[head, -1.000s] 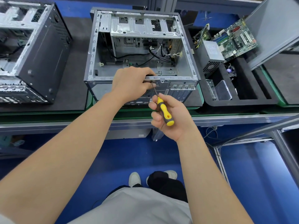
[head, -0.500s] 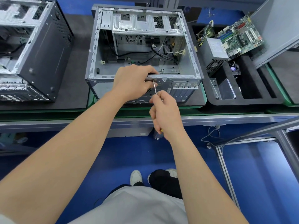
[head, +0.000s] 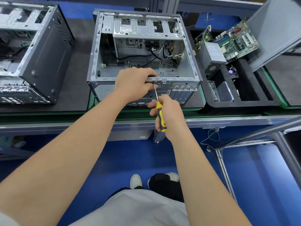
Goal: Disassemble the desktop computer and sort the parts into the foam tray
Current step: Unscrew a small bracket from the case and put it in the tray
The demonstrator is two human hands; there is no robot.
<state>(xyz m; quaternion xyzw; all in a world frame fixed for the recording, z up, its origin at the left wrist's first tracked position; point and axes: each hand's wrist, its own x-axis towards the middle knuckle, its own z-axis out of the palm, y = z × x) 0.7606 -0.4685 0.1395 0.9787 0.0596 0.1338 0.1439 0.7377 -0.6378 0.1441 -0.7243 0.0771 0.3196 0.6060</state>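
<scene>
The case (head: 187, 62) lies open-side up on the table (head: 48, 124). The left hand (head: 133, 84) is clamped over its near rim. Closer to the body, the right hand (head: 170, 115) is wrapped round the screwdriver (head: 159, 110). Its shaft slants up and away, with the tip at the panel beside the left hand. The foam tray (head: 244, 102) lies to the right.

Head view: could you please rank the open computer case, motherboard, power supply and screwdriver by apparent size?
Largest: open computer case.
Then: motherboard and power supply, alike, so unranked.
Smallest: screwdriver, partly hidden in the right hand.
</scene>
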